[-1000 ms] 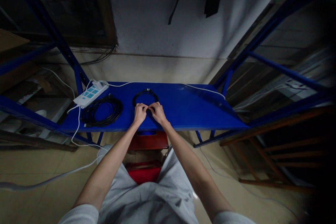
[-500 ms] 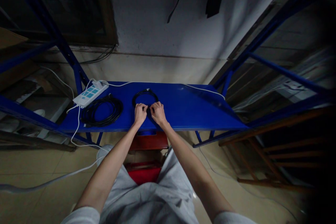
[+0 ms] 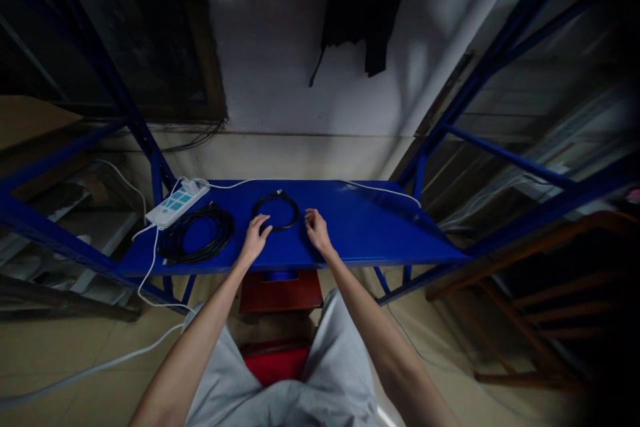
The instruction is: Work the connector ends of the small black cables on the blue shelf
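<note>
A small black cable coil (image 3: 295, 211) with a pale connector at its far side lies on the blue shelf (image 3: 360, 233). My left hand (image 3: 256, 235) is at the coil's near left edge, thumb and fingers apart; whether it touches the cable I cannot tell. Just right of the coil, apart from it, my right hand (image 3: 317, 228) hovers with loosely curled fingers and nothing visible in them. To the left of my left hand rests a larger black cable coil (image 3: 227, 230).
A white power strip (image 3: 176, 207) with blue sockets sits at the shelf's left end. Its white cord (image 3: 150, 273) hangs over the front edge. Blue uprights (image 3: 157, 173) frame the shelf, a red-brown stool (image 3: 281, 295) stands below, and a wooden chair (image 3: 525, 377) is at right.
Both hands have come off the near side of the small coil and moved apart, the right one further right. The coil now lies as a full ring. The camera view has tilted up.
</note>
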{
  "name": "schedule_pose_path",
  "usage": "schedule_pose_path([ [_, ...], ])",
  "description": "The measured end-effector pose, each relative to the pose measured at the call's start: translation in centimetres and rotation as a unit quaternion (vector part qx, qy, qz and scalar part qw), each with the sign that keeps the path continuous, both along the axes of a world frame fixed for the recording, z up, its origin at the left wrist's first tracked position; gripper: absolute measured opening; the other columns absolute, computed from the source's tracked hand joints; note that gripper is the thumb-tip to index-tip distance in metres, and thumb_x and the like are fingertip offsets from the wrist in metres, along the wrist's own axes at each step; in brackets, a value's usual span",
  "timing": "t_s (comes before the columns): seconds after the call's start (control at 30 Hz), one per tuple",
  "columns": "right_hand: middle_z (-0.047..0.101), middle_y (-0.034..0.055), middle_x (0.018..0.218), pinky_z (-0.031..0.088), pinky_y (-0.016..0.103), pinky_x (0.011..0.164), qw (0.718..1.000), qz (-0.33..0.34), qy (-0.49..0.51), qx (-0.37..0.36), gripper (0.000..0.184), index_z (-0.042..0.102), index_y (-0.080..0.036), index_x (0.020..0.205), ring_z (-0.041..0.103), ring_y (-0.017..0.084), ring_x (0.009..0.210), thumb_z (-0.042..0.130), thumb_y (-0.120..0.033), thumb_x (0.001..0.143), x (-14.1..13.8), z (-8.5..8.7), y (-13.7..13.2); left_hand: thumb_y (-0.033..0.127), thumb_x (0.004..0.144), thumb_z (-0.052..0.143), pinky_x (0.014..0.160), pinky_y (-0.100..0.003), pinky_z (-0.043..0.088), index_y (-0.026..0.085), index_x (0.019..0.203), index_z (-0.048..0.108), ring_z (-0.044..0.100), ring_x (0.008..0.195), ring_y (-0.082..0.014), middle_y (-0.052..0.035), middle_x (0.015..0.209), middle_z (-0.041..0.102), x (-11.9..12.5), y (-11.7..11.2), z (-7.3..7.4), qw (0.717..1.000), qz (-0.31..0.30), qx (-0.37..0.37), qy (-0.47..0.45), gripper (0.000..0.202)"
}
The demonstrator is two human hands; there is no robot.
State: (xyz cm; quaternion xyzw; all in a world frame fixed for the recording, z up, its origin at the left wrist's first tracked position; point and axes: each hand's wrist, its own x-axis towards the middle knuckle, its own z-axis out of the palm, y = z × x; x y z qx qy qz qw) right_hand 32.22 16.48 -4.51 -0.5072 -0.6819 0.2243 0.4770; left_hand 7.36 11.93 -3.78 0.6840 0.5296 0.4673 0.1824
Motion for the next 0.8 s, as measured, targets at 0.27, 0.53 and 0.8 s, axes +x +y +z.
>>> schedule_pose_path([
  [0.27,0.065,0.0073,0.085,0.046,0.031,0.074,0.999,-0.033,0.030,0.003,0.030,0.062,-0.017,0.105,0.059,0.021,0.075,0.044,-0.024,0.082,1.9,-0.4,1.2,0.033,0.105,0.044,0.099,-0.040,0.049,0.015,0.105,0.061,0.067,0.107,-0.0240,-0.0116,0.107,0.070,1.4,-0.5,3.1,0.907,-0.128,0.067,0.396,0.025],
  [0.53,0.064,0.0089,0.088,0.043,0.032,0.072,1.000,-0.020,-0.008,0.002,0.026,0.069,-0.017,0.084,0.058,0.020,0.075,0.044,-0.020,0.077,2.4,-0.1,0.9,0.033,0.106,0.042,0.072,-0.032,0.040,0.018,0.088,0.059,0.059,0.076,-0.0190,-0.0040,0.078,0.062,-2.4,-3.6,12.0,0.864,-0.047,0.221,0.450,0.030],
  [0.8,0.062,0.0082,0.085,0.042,0.032,0.071,1.000,-0.023,-0.010,-0.009,0.024,0.069,-0.018,0.079,0.056,0.020,0.073,0.045,-0.020,0.076,1.9,0.1,0.9,0.028,0.105,0.041,0.075,-0.035,0.040,0.017,0.090,0.063,0.056,0.084,-0.0230,-0.0073,0.085,0.062,-14.4,-9.3,8.4,0.867,0.087,0.137,0.471,0.029],
])
